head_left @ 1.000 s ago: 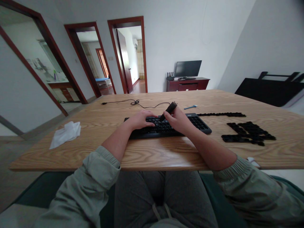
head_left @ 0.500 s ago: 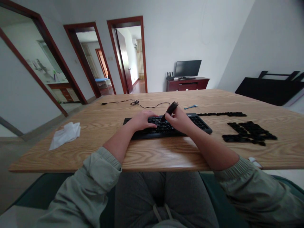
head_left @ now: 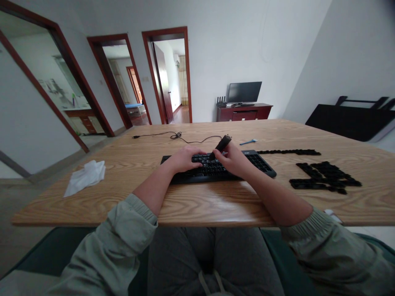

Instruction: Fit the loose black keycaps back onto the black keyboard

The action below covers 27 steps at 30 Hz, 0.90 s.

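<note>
A black keyboard (head_left: 216, 166) lies on the wooden table (head_left: 216, 201), and my left hand (head_left: 185, 160) rests on its keys, holding nothing. My right hand (head_left: 233, 160) grips a short black handled tool (head_left: 222, 144), its lower tip down among the keys between my hands. The hand hides that tip and part of the keyboard. To the right of the keyboard lie a long row of black keycaps (head_left: 288, 152) and a heap of black keycaps (head_left: 324, 177).
A white crumpled tissue (head_left: 84, 177) lies at the table's left. Behind the keyboard are a thin black cable (head_left: 175, 135) and a small blue tool (head_left: 247, 142). The table's near edge runs just past my forearms, above my lap.
The whole scene sits slightly lower in the picture as my head has tilted. My hands stay on the keyboard, and the black tool remains in my right hand.
</note>
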Available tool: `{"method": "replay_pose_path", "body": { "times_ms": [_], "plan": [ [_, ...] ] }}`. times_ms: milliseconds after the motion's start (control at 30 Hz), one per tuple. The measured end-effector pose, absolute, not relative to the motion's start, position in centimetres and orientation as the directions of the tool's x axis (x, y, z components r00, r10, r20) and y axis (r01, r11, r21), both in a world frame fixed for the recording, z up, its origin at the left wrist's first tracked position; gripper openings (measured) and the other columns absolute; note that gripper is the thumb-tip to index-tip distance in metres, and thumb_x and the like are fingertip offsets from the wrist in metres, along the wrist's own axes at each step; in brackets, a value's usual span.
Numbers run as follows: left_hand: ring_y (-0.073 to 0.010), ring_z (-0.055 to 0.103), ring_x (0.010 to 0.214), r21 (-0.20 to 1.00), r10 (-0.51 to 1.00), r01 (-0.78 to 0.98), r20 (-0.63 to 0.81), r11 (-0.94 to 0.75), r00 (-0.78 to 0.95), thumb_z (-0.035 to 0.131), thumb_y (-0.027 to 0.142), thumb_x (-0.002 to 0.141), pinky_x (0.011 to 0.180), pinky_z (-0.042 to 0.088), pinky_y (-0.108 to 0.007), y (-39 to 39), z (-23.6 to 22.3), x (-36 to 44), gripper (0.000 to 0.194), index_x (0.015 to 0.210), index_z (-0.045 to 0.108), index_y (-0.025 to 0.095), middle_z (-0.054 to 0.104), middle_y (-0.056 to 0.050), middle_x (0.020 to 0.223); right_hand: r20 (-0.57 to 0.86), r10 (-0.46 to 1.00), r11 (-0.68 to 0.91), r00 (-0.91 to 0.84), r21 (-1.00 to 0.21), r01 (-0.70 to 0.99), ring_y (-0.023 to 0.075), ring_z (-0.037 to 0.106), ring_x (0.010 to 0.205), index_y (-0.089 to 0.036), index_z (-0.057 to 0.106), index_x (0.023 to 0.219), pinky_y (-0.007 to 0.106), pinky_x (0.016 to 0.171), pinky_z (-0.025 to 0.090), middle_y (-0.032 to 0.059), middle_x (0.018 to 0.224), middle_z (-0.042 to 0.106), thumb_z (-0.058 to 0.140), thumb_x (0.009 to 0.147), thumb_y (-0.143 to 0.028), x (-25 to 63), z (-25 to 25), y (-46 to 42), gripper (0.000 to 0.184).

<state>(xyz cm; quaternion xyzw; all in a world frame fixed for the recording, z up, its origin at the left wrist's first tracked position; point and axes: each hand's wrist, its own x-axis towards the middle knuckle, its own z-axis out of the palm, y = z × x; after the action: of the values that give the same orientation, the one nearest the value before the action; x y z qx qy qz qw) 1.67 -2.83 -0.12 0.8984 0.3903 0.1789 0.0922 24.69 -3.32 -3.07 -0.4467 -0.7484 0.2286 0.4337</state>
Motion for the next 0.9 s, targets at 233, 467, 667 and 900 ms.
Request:
{"method": "replay_pose_path", "body": {
  "times_ms": [233, 467, 667, 900],
  "plan": [
    [-0.0236, 0.062, 0.115, 0.302, 0.754, 0.691, 0.238, -0.656, 0.612, 0.075, 0.035, 0.080, 0.105, 0.046, -0.039, -2.8, 0.0, 1.7, 0.046, 0.123, 0.067, 0.022, 0.070, -0.007, 0.120, 0.459, 0.850, 0.525, -0.258, -0.704, 0.479, 0.0241, 0.062, 0.089, -0.019, 0.055, 0.101, 0.038, 0.077, 0.052, 0.0120, 0.098, 0.065, 0.054, 0.092, -0.048, 24.1, -3.1, -3.8, 0.030],
    [-0.0250, 0.062, 0.113, 0.307, 0.761, 0.696, 0.227, -0.649, 0.608, 0.077, 0.037, 0.078, 0.104, 0.047, -0.040, -3.0, 0.0, 1.7, 0.048, 0.123, 0.067, 0.022, 0.070, -0.007, 0.120, 0.468, 0.826, 0.563, -0.313, -0.670, 0.484, 0.0215, 0.060, 0.083, -0.018, 0.055, 0.099, 0.033, 0.072, 0.050, 0.0108, 0.095, 0.065, 0.052, 0.092, -0.045, 23.9, -2.3, -4.7, 0.028],
    [-0.0238, 0.063, 0.112, 0.303, 0.749, 0.685, 0.242, -0.662, 0.617, 0.076, 0.035, 0.079, 0.103, 0.047, -0.041, -2.9, -0.3, 2.0, 0.047, 0.123, 0.067, 0.022, 0.071, -0.007, 0.120, 0.457, 0.858, 0.505, -0.234, -0.671, 0.543, 0.0200, 0.058, 0.070, -0.019, 0.055, 0.093, 0.032, 0.065, 0.047, 0.0079, 0.081, 0.065, 0.057, 0.087, -0.043, 24.3, -2.3, -4.8, 0.025],
    [-0.0252, 0.061, 0.116, 0.327, 0.738, 0.662, 0.260, -0.674, 0.623, 0.078, 0.038, 0.077, 0.104, 0.047, -0.041, -2.4, -0.8, 1.9, 0.056, 0.128, 0.064, 0.021, 0.069, -0.009, 0.124, 0.420, 0.854, 0.520, -0.308, -0.716, 0.465, 0.0182, 0.057, 0.073, -0.018, 0.058, 0.095, 0.030, 0.066, 0.046, 0.0057, 0.084, 0.064, 0.060, 0.085, -0.040, 24.9, -2.0, -4.5, 0.024]
  ]
}}
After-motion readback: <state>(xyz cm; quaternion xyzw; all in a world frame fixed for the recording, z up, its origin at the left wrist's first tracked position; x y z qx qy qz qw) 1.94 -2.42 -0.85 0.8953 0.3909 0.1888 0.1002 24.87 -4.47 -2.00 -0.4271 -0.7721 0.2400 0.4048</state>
